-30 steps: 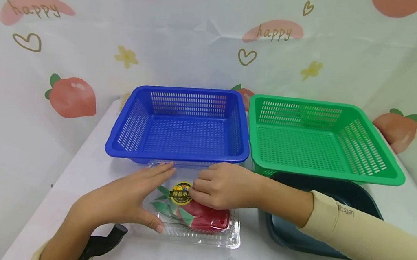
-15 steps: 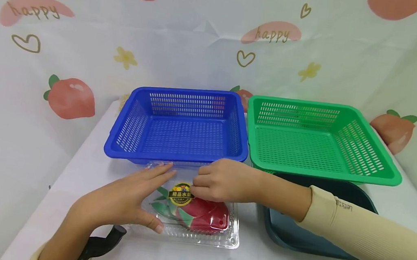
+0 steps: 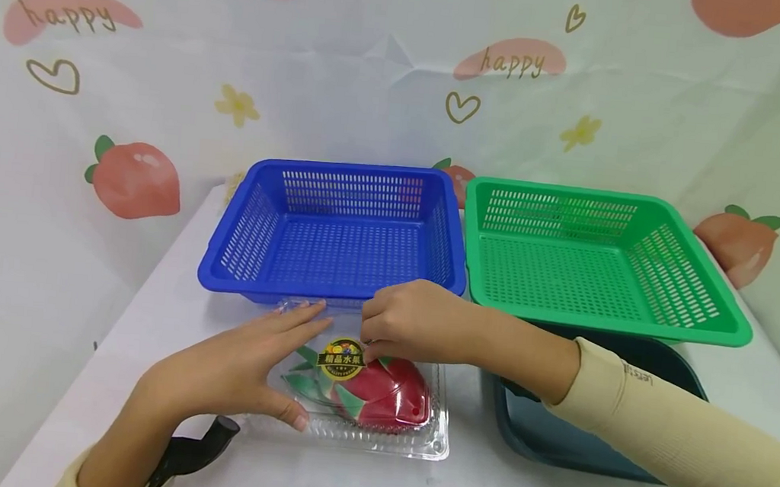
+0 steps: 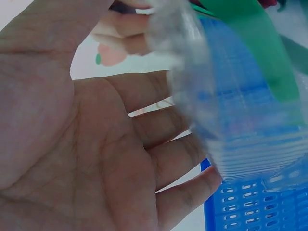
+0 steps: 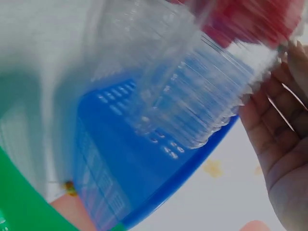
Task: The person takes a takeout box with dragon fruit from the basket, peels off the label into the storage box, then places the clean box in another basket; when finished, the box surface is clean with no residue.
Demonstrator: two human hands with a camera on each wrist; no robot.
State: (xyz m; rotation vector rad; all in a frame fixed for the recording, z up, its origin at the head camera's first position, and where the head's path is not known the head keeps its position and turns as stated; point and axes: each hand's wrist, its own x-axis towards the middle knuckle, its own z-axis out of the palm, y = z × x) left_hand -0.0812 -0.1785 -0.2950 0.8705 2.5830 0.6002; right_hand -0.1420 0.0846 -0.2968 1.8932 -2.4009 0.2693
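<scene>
A clear plastic clamshell box (image 3: 408,447) lies in front of the blue basket. Through its lid shows a red fruit-like thing (image 3: 394,398) with green leaves. On the lid sits a round black-and-gold label (image 3: 339,371). My left hand (image 3: 222,372) rests against the box's left side, fingers spread and mostly straight, thumb toward the front. In the left wrist view its palm (image 4: 106,139) faces the plastic wall. My right hand (image 3: 418,322) has curled fingers and pinches at the label's right edge; its fingertips are partly hidden. The right wrist view is blurred.
Behind the box stands a blue basket (image 3: 351,298), with a green basket (image 3: 604,321) beside it. A dark shallow tub (image 3: 519,437) sits to the right, partly under my right forearm. A patterned cloth (image 3: 348,80) hangs behind.
My right hand has lifted slightly and shifted away toward the blue basket, uncovering more of the red fruit-like thing and the label. My left hand and the box stay in place.
</scene>
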